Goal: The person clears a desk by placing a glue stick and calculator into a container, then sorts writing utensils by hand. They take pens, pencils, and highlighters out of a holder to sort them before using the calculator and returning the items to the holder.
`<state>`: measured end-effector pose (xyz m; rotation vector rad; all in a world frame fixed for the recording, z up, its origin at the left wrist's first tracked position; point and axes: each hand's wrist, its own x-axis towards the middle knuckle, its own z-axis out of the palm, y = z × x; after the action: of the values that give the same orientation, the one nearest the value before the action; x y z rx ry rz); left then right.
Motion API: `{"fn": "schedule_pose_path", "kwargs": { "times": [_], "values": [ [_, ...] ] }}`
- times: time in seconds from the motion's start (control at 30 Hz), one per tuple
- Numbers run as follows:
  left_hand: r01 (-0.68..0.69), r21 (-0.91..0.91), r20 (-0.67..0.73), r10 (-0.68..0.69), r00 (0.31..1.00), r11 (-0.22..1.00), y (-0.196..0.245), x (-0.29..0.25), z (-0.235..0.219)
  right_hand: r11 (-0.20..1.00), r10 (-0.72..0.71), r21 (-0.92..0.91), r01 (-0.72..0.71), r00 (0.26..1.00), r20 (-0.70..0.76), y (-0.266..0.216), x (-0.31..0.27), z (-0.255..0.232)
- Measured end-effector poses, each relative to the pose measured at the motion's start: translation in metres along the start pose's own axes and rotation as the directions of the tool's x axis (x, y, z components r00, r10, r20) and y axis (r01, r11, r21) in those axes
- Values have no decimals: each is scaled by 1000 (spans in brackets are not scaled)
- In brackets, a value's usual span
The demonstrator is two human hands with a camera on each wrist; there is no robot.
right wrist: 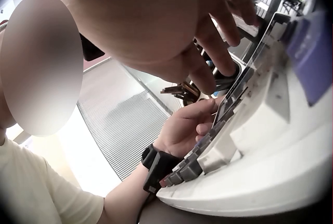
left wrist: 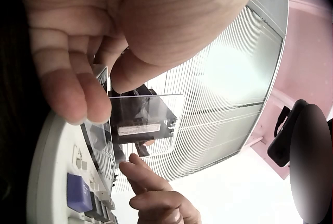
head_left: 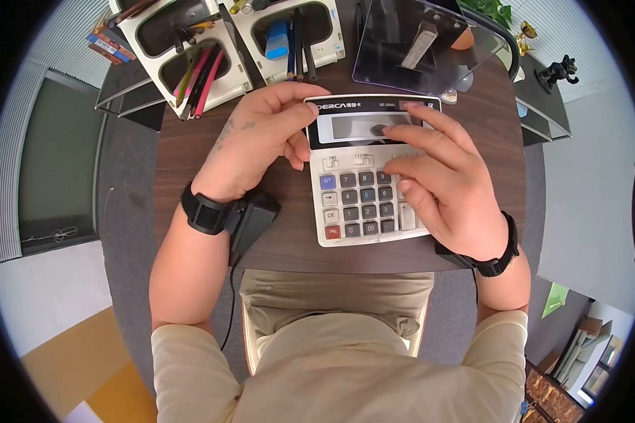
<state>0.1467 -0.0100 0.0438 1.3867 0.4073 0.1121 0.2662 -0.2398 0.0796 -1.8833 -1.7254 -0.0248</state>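
A white desk calculator (head_left: 367, 194) with a black top band, grey keys and a few coloured ones lies in front of the person. At its upper left corner the left hand (head_left: 261, 130) grips the edge, thumb on the face and forefinger along the top side. The right hand (head_left: 458, 183) is over the calculator's right half, fingers loosely spread across the display (head_left: 356, 128) and upper keys, hiding the right-hand key columns. In the left wrist view, two left fingertips (left wrist: 99, 104) lie against the corner of the casing. The right wrist view shows the right fingers near the display.
Two white pen holders (head_left: 240, 77) with pens and markers stand at the back left of the dark wooden table (head_left: 190, 155). A clear acrylic stand (head_left: 381, 74) is behind the calculator. Dark side shelves with a black figurine (head_left: 559, 70) flank the right.
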Motion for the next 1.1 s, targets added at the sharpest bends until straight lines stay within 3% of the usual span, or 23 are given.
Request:
{"fn": "schedule_pose_path", "kwargs": {
  "times": [0.2,0.5,0.67,0.87,1.1],
  "values": [
    [-6,3,3,6,1000,1000,-1,0,1,995,-20,-97,9,993,-114,9,0,0],
    [8,-8,-14,-8,1000,1000,1,-1,3,979,184,-56,-197,964,-191,24,-3,-4],
    [7,7,-25,-7,1000,1000,2,-1,3,952,304,57,-300,910,-282,24,-4,-1],
    [42,18,-49,-42,998,999,2,-2,4,900,414,21,-435,839,-355,35,-4,-6],
    [32,5,-53,-31,998,999,-2,-3,5,821,525,-45,-570,783,-333,60,-10,-6]
  ]
}}
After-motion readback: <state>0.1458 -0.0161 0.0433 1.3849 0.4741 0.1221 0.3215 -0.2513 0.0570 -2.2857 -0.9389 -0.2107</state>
